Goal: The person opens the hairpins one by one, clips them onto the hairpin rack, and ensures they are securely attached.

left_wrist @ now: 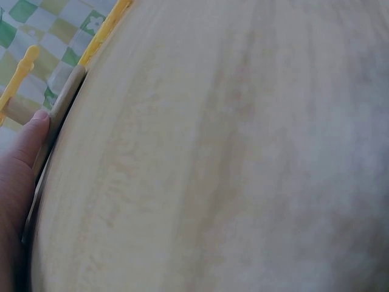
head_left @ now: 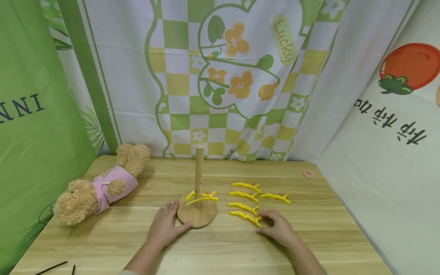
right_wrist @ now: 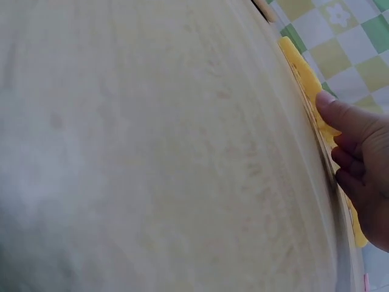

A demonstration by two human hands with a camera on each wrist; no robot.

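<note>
Yellow clips [head_left: 245, 217], slim, curved and forked at one end: five lie right of centre on the desk [head_left: 213, 248], the nearest pinched at its fork by the right hand [head_left: 278, 228]. The left hand [head_left: 164, 225] grips the wooden stand [head_left: 199, 168], with two more clips at its post. One teddy bear [head_left: 115, 187] lies along the left edge, one pink ring [head_left: 304, 175] near the far right corner. "Lucky" reads on the curtain [head_left: 130, 76].

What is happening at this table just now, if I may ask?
A person's left hand rests against the round base of a wooden stand, while the right hand pinches one end of the nearest yellow clip on the table. Four other yellow clips lie close by, and yellow clip parts also show at the stand's post. A teddy bear lies to the left.
</note>
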